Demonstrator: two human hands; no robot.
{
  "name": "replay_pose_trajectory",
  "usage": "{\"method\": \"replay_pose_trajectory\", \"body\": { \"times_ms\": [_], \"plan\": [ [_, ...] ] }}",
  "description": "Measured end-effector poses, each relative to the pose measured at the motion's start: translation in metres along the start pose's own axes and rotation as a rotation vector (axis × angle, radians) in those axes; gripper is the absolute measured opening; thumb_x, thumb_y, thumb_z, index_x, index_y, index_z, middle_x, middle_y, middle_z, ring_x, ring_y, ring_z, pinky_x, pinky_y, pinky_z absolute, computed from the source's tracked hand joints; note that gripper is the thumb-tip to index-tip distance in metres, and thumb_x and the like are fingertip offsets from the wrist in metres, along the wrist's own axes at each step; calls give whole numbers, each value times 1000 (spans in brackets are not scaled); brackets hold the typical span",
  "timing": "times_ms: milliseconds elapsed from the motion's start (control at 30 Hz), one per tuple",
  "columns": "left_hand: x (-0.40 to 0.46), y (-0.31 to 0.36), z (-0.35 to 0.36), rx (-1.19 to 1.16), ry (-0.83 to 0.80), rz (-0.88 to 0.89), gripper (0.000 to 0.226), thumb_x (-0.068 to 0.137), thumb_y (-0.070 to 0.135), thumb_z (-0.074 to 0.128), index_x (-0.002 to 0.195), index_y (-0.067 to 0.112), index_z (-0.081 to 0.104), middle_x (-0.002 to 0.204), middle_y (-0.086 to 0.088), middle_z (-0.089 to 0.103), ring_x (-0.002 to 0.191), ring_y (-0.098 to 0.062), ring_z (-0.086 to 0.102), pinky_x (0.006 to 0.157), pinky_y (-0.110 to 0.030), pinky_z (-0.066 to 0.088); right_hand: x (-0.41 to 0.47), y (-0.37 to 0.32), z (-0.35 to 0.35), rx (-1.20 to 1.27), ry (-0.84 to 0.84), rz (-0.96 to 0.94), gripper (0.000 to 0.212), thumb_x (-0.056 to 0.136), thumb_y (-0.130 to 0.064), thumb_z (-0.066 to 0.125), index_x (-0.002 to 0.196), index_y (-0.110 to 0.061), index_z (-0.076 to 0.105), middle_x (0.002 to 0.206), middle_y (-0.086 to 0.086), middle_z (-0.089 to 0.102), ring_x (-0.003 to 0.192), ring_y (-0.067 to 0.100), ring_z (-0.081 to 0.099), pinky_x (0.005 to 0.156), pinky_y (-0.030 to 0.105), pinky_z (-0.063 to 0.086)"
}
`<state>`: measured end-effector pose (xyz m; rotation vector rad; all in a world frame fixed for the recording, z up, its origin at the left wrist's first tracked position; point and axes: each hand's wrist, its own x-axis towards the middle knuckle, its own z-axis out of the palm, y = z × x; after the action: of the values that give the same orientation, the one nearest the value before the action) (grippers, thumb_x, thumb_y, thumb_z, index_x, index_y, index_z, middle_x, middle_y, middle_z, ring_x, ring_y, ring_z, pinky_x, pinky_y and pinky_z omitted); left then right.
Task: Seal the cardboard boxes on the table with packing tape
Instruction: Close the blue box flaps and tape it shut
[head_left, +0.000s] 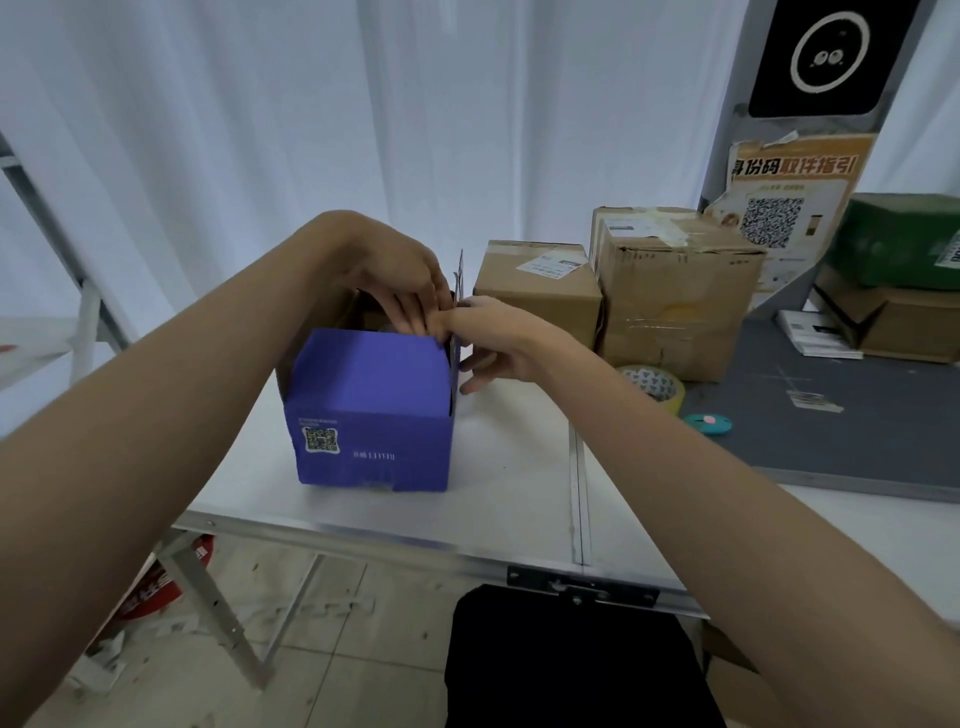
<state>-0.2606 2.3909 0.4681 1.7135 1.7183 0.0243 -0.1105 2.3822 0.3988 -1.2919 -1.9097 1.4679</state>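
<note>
Centre frame, on the smooth white counter (519, 467), stands a purple corrugated cardboard box (371, 410), top unsealed. Left hand (395, 280) fingers curl over its flap; right hand (493, 338) fingers pinch the side flap. Right of centre lies a glossy yellowish tape roll (655, 387).

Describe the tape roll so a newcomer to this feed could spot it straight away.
Start at the big brown cardboard box standing at the back of the white table, right of the purple box that both hands are working on. The tape roll lies flat just in front of that brown box, beside the grey mat. It is the only ring there, yellowish with a patterned core.
</note>
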Motion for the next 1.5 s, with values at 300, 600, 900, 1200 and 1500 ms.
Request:
{"method": "replay_pose_trajectory", "body": {
  "times_ms": [300,600,900,1200,1500],
  "plan": [
    [-1,12,-5,204,66,125,35,96,-3,53,125,14,64,114,-7,73,115,-22,65,107,-33,45,-7,-1,-45,-472,261,-72,34,83,2,45,105,-4,71,90,12,68,85,29,68,57,30,57],
    [16,-8,-8,261,138,106,16,94,23,70,110,22,73,115,4,69,119,-16,58,97,-30,39,6,29,-90,-540,577,-86,47,88,-2,48,115,-30,74,130,-1,66,124,25,57,102,39,48],
    [-2,-22,-1,168,84,93,63,63,73,79,112,36,67,116,13,67,108,-9,66,88,-35,60,12,72,-102,-329,777,-156,61,88,-23,72,142,-28,45,139,9,36,131,29,36,100,38,37],
    [-10,-57,29,15,93,96,66,67,59,75,127,42,54,127,11,61,110,-16,68,88,-39,61,0,112,-94,80,507,-57,107,68,-35,93,150,-20,28,144,4,44,133,23,46,112,42,42],
    [-25,-46,48,79,-108,136,64,70,66,65,129,46,51,129,21,56,115,-3,61,85,-17,47,18,109,-93,7,521,-16,76,76,-30,89,136,-12,46,141,8,52,131,28,49,110,42,42]
  ]
}}
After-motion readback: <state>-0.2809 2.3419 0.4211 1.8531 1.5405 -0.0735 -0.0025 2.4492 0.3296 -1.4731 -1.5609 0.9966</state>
